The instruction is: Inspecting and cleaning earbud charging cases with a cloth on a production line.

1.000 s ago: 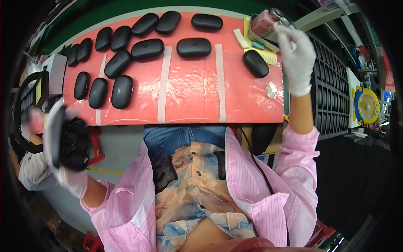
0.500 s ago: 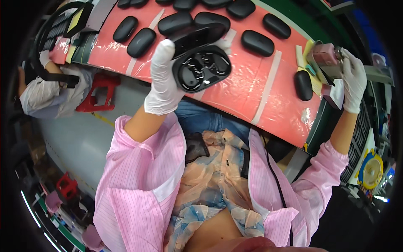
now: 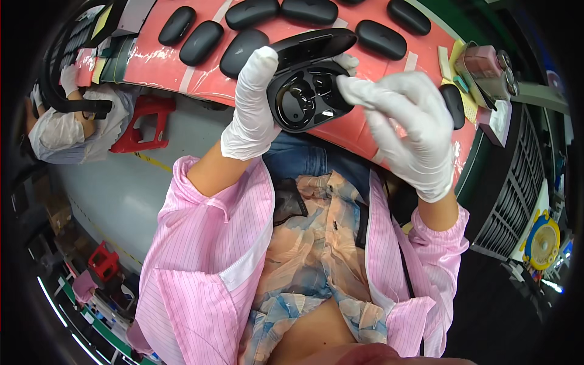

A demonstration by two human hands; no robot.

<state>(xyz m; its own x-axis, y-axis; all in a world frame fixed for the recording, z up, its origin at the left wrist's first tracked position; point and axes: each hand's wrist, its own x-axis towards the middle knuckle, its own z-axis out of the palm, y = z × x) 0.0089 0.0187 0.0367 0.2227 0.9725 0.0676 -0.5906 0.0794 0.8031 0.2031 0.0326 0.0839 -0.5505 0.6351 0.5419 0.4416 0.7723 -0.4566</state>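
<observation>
Left hand (image 3: 252, 103) grips open black case (image 3: 310, 85), lid toward upper right; right hand (image 3: 404, 128) pinches white wipe (image 3: 356, 91) against it.

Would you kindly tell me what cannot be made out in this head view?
- Open black case: its left side is hidden by the left hand.
- Right hand: whether its fingers pinch anything is hidden by the glove.
- Closed cases at the top: cut off by the edge.
</observation>
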